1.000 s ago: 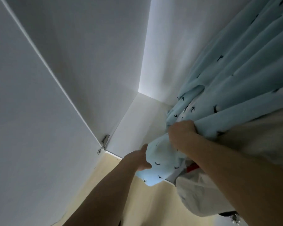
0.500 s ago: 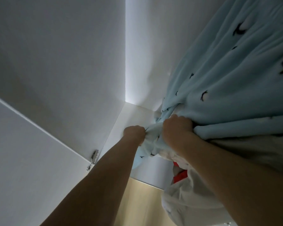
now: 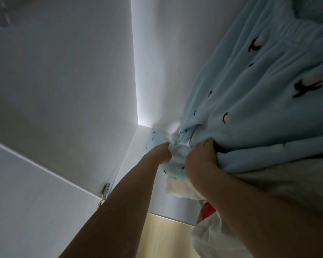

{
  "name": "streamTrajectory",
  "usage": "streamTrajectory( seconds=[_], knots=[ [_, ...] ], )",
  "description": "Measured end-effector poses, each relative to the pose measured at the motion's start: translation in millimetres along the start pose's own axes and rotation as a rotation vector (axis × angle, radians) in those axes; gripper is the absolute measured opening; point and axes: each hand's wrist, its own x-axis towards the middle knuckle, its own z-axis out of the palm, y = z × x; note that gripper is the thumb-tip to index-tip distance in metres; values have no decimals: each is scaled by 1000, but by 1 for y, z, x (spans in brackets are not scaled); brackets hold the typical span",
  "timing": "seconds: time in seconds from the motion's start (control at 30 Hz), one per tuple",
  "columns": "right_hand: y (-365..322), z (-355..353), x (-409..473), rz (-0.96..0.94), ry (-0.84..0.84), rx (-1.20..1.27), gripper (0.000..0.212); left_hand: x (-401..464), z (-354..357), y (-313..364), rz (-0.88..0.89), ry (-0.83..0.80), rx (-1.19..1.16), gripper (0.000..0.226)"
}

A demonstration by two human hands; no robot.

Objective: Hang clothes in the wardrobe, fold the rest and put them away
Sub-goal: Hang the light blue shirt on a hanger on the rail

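Observation:
A light blue garment point(image 3: 250, 101) with small black bird prints hangs down from the upper right inside the white wardrobe point(image 3: 63, 81). My left hand point(image 3: 163, 152) is closed on its bunched lower hem, deep toward the wardrobe's back corner. My right hand point(image 3: 200, 157) grips a fold of the same blue cloth just to the right, its fingers dug into the fabric. A white garment point(image 3: 179, 189) hangs below and behind the blue one, with a red patch point(image 3: 207, 210) showing under my right forearm. The hanger and rail are out of view.
The open wardrobe door point(image 3: 26, 202) stands at the left with a metal hinge point(image 3: 104, 189) at its inner edge. The wardrobe's white floor panel point(image 3: 172, 207) ends at a front edge, beyond which lies pale wooden flooring point(image 3: 166, 237).
My left hand has gone from open beside the hem to closed on it. Both hands have pushed the blue cloth deeper into the wardrobe, and the view has moved closer.

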Motion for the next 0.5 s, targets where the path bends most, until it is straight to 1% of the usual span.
streamTrajectory(
  seconds=[0.07, 0.13, 0.2, 0.27, 0.33, 0.4, 0.5],
  knots=[
    [-3, 0, -1, -31, 21, -53, 50, -6, 13, -3, 13, -120, 117, 54],
    [-4, -3, -6, -112, 39, -37, 52, -15, 22, -5, 11, -158, 174, 48],
    [-8, -6, -10, -157, 66, -40, 55, -19, 27, -9, 11, -182, 188, 36],
    [-13, -9, -13, -157, 95, -40, 55, -21, 30, -11, -2, -176, 204, 31],
    [-12, -15, -23, -163, 106, 14, 49, -25, 29, -12, -13, -136, 192, 32],
    [0, -24, -43, -186, 115, 53, 48, -44, 16, -7, -11, -75, 198, 28],
    [25, -34, -80, -233, 164, -29, 54, -92, -4, 5, 3, -18, 197, 37]
  ],
)
